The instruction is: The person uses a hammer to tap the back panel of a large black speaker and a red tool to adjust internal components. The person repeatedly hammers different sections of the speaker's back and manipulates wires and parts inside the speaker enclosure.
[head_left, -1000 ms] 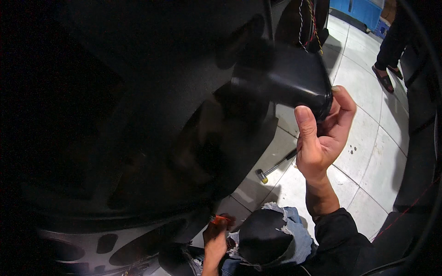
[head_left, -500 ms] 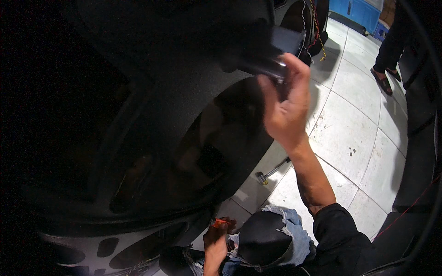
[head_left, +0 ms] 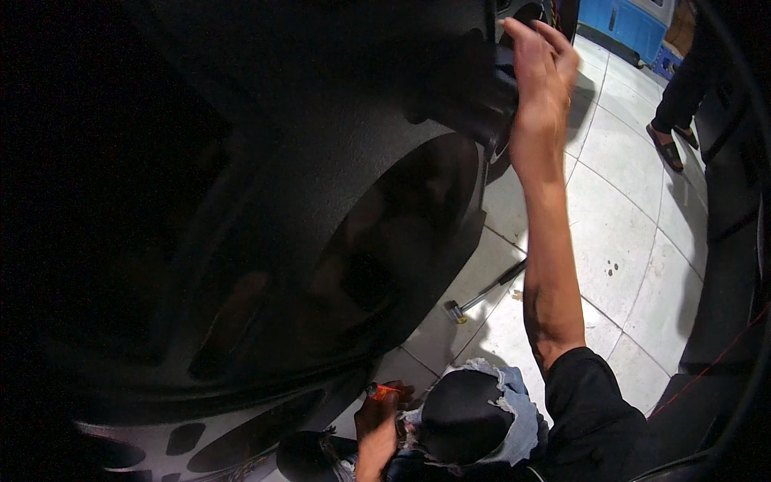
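Observation:
A large black textured panel (head_left: 321,161) with oval openings fills the left and middle. From its upper right part juts a dark tube-like piece (head_left: 482,100). My right hand (head_left: 546,88) is raised beside the end of this tube, fingers apart and slightly bent, with nothing visible in them. Whether the palm touches the tube, I cannot tell. Low down, beside my knee, my left hand (head_left: 377,422) is closed around a small orange object (head_left: 385,391) with a dark end. The fingers cover most of it, so its kind does not show.
On the white tiled floor (head_left: 618,217) lies a hammer (head_left: 459,312) with a yellow tip. Coloured wires (head_left: 556,14) show at the top. A blue bin (head_left: 622,28) stands at the far right, near another person's sandalled foot (head_left: 666,149). Dark panels (head_left: 735,265) line the right side.
My right hand has moved up and slightly right, off the tube it was gripping, and its fingers have opened. My left hand stays low with the orange object.

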`<state>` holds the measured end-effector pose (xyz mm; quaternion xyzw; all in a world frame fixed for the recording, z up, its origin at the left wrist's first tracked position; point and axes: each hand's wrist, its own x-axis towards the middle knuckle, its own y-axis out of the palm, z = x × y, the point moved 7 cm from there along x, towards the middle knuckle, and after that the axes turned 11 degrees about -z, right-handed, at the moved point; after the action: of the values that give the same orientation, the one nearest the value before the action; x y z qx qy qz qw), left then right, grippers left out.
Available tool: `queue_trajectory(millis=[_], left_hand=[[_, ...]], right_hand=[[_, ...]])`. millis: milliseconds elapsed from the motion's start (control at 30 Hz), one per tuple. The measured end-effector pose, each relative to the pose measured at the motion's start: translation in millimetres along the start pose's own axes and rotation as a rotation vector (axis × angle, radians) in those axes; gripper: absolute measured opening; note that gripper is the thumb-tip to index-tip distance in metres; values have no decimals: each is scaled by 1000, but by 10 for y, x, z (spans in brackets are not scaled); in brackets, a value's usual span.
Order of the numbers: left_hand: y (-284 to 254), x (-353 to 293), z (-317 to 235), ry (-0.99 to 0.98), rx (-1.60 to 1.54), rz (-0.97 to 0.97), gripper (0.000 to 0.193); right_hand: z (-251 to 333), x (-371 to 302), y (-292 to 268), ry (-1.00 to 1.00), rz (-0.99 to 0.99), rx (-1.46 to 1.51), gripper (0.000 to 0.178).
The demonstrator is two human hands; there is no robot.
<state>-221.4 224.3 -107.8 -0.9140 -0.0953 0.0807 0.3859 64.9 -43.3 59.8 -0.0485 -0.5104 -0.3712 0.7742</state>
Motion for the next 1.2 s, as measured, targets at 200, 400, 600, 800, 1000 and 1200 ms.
queue_trajectory(millis=[200, 400, 600, 800, 1000, 1200], left_hand=[[37, 57, 50, -402, -231, 46, 34], [95, 22, 312, -438, -138, 75, 44], [114, 59, 424, -514, -202, 107, 46], [48, 33, 169, -451, -261, 78, 44], [26, -81, -3, -488, -615, 11, 37], [1, -252, -4, -422, -664, -38, 39]], right_hand=[[4, -98, 170, -28, -14, -17, 24], [131, 16, 161, -207, 139, -61, 29], [243, 91, 244, 249, 57, 25, 29], [143, 4, 217, 354, 29, 13, 24], [9, 61, 255, 93, 57, 29, 19], [-68, -9, 207, 26, 59, -54, 19]])
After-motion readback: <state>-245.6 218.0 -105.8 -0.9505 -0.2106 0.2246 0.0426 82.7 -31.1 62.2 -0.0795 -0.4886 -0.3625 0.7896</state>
